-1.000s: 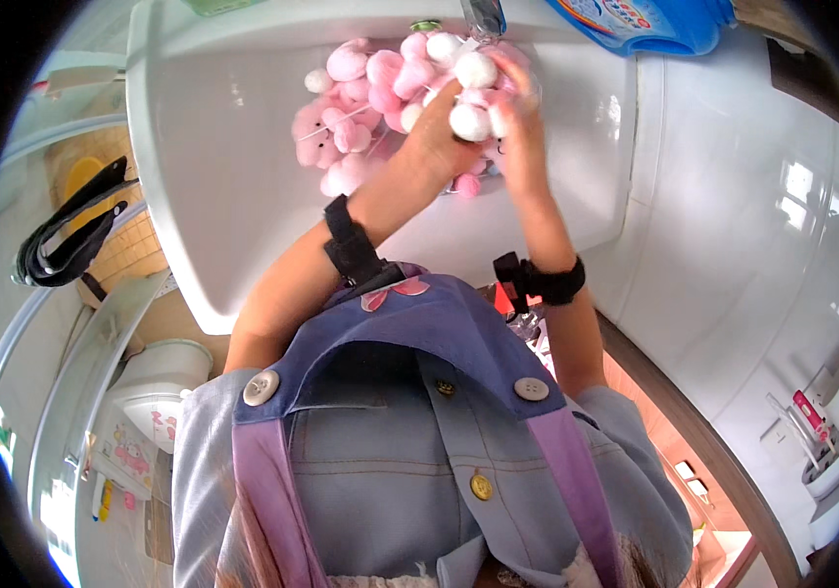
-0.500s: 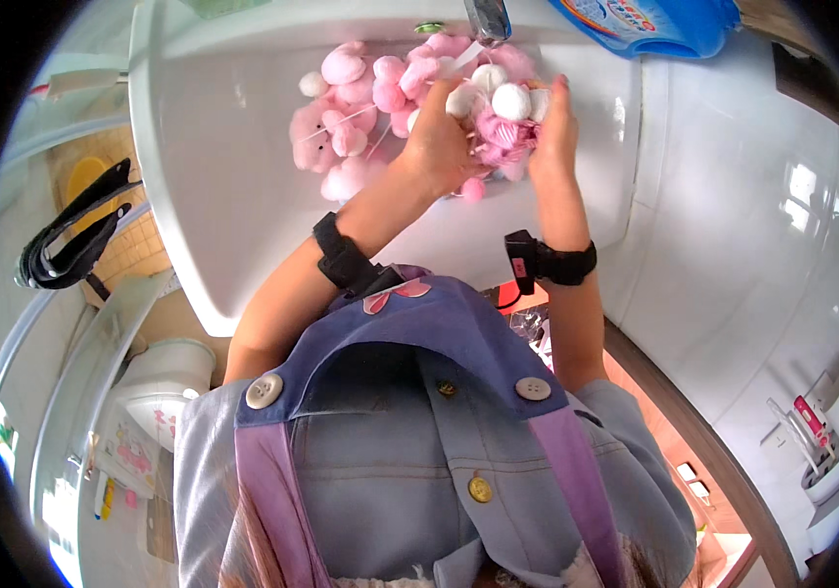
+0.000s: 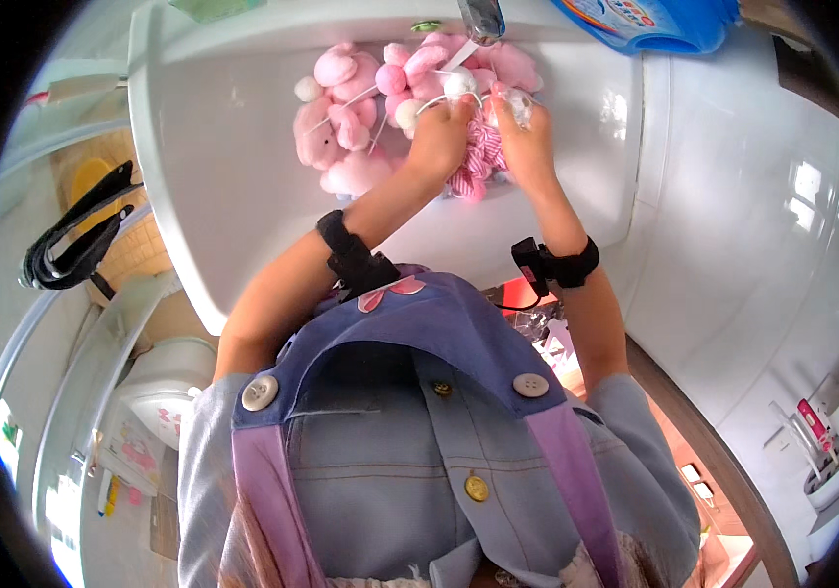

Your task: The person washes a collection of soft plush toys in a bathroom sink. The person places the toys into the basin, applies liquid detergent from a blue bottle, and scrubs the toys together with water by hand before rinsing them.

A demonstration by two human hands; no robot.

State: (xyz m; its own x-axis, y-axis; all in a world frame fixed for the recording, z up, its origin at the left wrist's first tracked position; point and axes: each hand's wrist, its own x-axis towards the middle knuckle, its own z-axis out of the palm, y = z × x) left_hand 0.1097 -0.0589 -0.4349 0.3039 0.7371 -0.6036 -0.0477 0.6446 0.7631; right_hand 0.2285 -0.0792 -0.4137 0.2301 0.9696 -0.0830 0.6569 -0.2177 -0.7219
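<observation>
Inside a white basin (image 3: 233, 167), my left hand (image 3: 436, 142) and my right hand (image 3: 529, 147) are closed side by side on a pink-and-white striped plush toy (image 3: 481, 152). The striped cloth is bunched up and hangs below the fingers. A thin white cord arches over my left fingers. White foam or something wet and shiny shows at my right fingers. Fluffy white balls (image 3: 459, 82) sit just beyond the hands. To the left lies a heap of pink plush toys (image 3: 316, 137) with pink pompoms and white cords. The fingertips are partly hidden in the cloth.
A metal faucet (image 3: 483, 22) reaches over the basin's far side, above the plush heap. On the far right ledge lies a blue detergent bottle (image 3: 649, 24). A black strap (image 3: 76, 235) hangs on a rail at the left. White tiled wall (image 3: 733, 225) borders the basin's right side.
Both hands have moved slightly left and closer together, now gripping the striped toy from above. Its striped cloth hangs lower and the white balls are more covered. The cord over my left hand shows now.
</observation>
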